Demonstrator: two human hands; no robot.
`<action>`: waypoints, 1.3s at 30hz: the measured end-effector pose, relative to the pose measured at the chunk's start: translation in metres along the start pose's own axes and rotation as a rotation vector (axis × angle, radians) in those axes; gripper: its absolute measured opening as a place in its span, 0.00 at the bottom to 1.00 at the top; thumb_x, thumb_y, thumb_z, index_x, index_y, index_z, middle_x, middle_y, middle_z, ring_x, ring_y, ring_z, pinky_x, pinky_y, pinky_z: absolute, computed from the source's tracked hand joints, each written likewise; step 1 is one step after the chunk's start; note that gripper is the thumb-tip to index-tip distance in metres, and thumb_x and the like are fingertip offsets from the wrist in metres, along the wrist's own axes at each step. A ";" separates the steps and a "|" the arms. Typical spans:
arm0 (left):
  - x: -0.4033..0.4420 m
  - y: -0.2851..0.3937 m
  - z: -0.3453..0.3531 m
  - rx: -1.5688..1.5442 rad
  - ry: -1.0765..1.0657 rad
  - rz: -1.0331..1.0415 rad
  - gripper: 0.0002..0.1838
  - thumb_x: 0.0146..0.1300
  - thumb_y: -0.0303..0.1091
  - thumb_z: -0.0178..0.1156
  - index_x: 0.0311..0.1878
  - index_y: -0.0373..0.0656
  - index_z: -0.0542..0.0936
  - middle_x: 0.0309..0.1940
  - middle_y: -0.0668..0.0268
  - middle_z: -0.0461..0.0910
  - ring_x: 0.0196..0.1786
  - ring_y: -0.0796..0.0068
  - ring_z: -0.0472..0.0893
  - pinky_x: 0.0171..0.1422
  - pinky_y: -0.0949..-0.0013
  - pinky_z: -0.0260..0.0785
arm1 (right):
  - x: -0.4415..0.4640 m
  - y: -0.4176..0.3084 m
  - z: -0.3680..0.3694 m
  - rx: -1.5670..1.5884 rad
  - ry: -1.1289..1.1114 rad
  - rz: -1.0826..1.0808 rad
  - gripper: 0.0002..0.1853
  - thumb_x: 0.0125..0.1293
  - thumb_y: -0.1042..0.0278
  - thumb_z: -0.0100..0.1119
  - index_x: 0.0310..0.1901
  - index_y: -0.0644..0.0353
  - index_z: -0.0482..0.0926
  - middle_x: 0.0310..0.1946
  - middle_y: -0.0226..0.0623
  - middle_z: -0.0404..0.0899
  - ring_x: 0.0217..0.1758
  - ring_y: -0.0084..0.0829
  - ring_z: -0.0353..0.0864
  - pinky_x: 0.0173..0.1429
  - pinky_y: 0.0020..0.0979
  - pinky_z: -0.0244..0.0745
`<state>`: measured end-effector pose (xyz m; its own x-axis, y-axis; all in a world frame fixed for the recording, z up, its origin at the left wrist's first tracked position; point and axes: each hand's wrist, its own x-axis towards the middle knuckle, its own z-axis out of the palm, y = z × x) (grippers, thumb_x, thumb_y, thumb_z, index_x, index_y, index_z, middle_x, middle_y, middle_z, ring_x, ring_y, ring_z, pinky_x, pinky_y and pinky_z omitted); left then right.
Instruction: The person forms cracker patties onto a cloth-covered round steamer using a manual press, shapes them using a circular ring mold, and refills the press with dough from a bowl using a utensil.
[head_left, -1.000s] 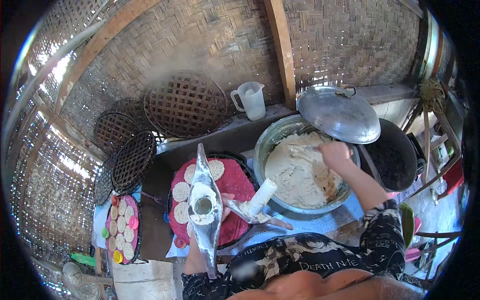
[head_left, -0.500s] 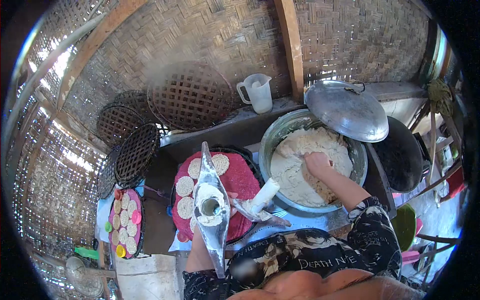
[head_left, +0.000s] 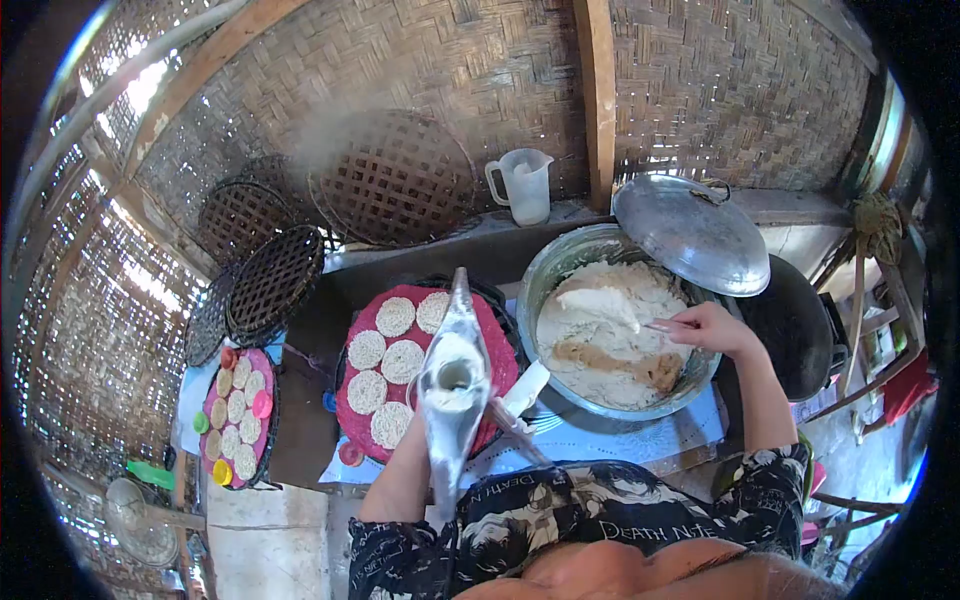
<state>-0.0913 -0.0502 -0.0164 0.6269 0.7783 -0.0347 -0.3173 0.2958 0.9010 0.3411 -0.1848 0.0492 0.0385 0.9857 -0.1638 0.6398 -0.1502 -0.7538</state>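
Observation:
My right hand (head_left: 706,328) is closed around the handle of a spoon, whose end carries white dough (head_left: 600,305) over a large metal pot (head_left: 535,290). Browner dough lies in the pot's lower part. My left hand is mostly behind a metal press (head_left: 450,430) with a round hole and dough around it; only the forearm and a bit of fingers show. A white-coated plunger (head_left: 525,390) with a wooden crossbar rests beside the press. Beneath it, several round noodle-like discs (head_left: 403,362) lie on a pink cloth (head_left: 485,335) over a round tray.
A lid (head_left: 690,235) leans on the pot's back rim. Behind stand a plastic jug (head_left: 524,187) and woven trays (head_left: 395,180). At left is a smaller tray of discs (head_left: 237,407) with coloured caps. A dark pan (head_left: 785,325) sits at right.
My right hand has moved to the pot's right side, with dough lifted on the spoon. The press has shifted right, showing more discs on the cloth.

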 end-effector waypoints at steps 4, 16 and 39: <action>0.039 -0.017 0.027 0.409 0.037 0.107 0.23 0.56 0.43 0.57 0.52 0.39 0.71 0.42 0.56 0.77 0.43 0.63 0.79 0.48 0.60 0.73 | -0.029 -0.040 -0.020 0.197 -0.118 -0.016 0.19 0.56 0.66 0.63 0.47 0.66 0.77 0.37 0.30 0.80 0.37 0.16 0.72 0.42 0.22 0.69; 0.065 0.021 0.115 1.231 -0.155 0.483 0.23 0.47 0.42 0.62 0.46 0.40 0.76 0.41 0.51 0.77 0.45 0.52 0.77 0.50 0.60 0.69 | -0.034 -0.166 -0.060 -0.870 0.102 -0.532 0.15 0.51 0.57 0.61 0.40 0.52 0.81 0.26 0.32 0.79 0.32 0.39 0.79 0.35 0.38 0.71; 0.095 -0.005 0.098 1.110 -0.068 0.290 0.23 0.50 0.48 0.58 0.46 0.44 0.78 0.42 0.50 0.78 0.46 0.52 0.77 0.49 0.59 0.69 | -0.036 -0.184 -0.014 -1.114 0.567 -0.958 0.06 0.47 0.63 0.60 0.27 0.49 0.75 0.19 0.24 0.65 0.25 0.26 0.72 0.30 0.30 0.66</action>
<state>0.0399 -0.0316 0.0182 0.6805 0.6960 0.2292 0.3250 -0.5670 0.7569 0.2332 -0.1919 0.2026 -0.5890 0.6155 0.5236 0.8059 0.3992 0.4373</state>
